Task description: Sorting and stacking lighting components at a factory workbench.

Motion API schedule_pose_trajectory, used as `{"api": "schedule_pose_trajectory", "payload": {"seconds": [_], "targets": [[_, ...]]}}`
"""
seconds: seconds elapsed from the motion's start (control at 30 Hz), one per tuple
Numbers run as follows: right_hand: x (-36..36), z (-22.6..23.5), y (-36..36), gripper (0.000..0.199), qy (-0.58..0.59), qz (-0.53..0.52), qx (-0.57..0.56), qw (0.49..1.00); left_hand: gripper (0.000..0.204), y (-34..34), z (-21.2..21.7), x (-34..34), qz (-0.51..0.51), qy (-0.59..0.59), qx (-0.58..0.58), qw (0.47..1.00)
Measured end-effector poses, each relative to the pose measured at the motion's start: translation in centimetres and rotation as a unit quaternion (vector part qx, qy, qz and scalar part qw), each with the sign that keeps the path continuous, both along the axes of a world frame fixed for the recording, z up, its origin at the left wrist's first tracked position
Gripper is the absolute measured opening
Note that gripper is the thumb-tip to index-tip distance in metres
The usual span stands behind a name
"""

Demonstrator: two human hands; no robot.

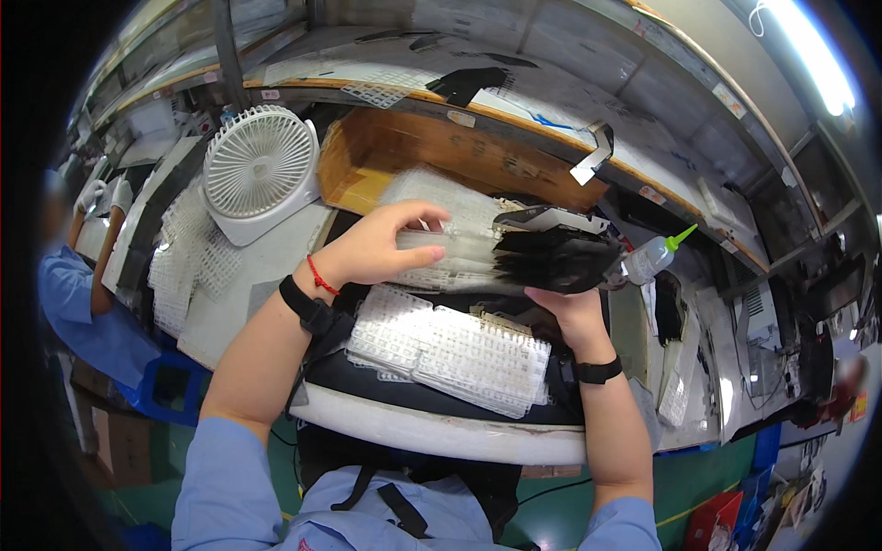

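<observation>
My left hand (390, 243) is over a stack of translucent plastic sheets (459, 248), its thumb and fingers apart and curved. A red cord and a black band are on that wrist. My right hand (570, 310) is at the near right side of a bundle of black thin strips (551, 257), its thumb against the lower edge and its other fingers hidden by the bundle. The strips meet the right ends of the translucent sheets. Nearer me lie two side-by-side piles of white perforated sheets (482, 358) on a black mat.
A white fan (259, 170) stands at the left, beside more perforated sheets (193, 243). Behind my hands is an open wooden box (441, 151) under a shelf (367, 69). A bottle with a green nozzle (648, 260) is at the right. Another person's blue sleeve (87, 303) shows far left.
</observation>
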State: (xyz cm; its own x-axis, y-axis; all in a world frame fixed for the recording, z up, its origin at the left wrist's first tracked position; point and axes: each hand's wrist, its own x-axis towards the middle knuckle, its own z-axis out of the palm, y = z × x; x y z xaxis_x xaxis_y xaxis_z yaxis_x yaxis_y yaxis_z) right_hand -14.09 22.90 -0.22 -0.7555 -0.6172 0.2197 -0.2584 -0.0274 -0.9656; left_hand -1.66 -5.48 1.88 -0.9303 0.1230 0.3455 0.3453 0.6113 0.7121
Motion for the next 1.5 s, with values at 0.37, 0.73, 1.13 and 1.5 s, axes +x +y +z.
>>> {"api": "schedule_pose_trajectory", "payload": {"seconds": [0.37, 0.73, 1.13, 1.5], "targets": [[0.3, 0.6, -0.2, 0.043, -0.061, 0.031, -0.026, 0.997, 0.040, 1.2, 2.4, 1.0, 0.055, 0.045, -0.136, 0.988], [0.1, 0.1, 0.1, 0.034, -0.043, 0.035, -0.045, 0.997, 0.023, 4.2, 2.2, -2.7, 0.116, 0.024, -0.243, 0.963], [-0.4, -0.2, 0.6, 0.037, -0.047, 0.055, -0.020, 0.997, 0.010, 3.7, 5.6, -2.8, 0.256, 0.220, -0.143, 0.931], [-0.2, -0.9, 0.2, 0.075, -0.025, 0.027, -0.067, 0.997, 0.015, 5.2, 3.9, -2.6, 0.066, -0.040, -0.155, 0.985]]}}
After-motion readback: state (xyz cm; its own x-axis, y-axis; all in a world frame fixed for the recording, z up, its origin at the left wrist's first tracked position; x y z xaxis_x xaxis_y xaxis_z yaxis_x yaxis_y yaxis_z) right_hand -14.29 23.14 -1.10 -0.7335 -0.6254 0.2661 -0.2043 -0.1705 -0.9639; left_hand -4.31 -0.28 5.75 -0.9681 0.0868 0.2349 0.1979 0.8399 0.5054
